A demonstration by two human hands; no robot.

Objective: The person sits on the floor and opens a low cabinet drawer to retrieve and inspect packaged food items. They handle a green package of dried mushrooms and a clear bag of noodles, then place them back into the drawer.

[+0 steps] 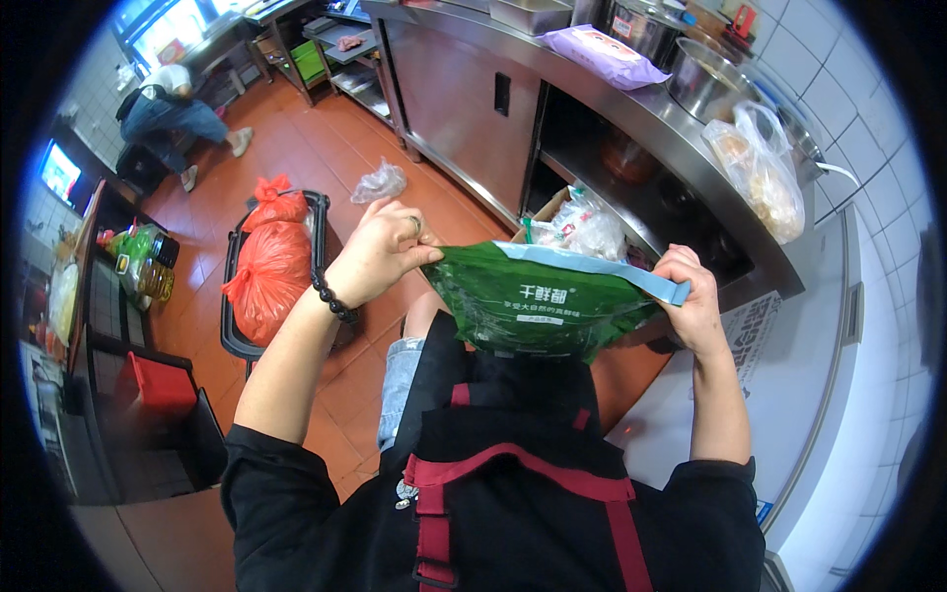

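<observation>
A green plastic food bag [540, 303] with white printing is stretched between my two hands in front of my apron. My left hand [385, 248], with a ring and a black bead bracelet, pinches the bag's upper left corner. At the opposite corner, my right hand [688, 300] grips the bag together with the end of a light blue strip [592, 268] that runs along its top edge. Behind the bag, clear plastic bags [588, 226] lie in a cardboard box by the cabinet opening. The bag's far side is hidden.
A black crate [320, 244] with tied red plastic bags [268, 274] stands on the tiled floor at left. A crumpled clear bag [379, 182] lies beyond. A steel counter [473, 37] carries pots and a purple packet [603, 58]. Another person [166, 111] bends at upper left.
</observation>
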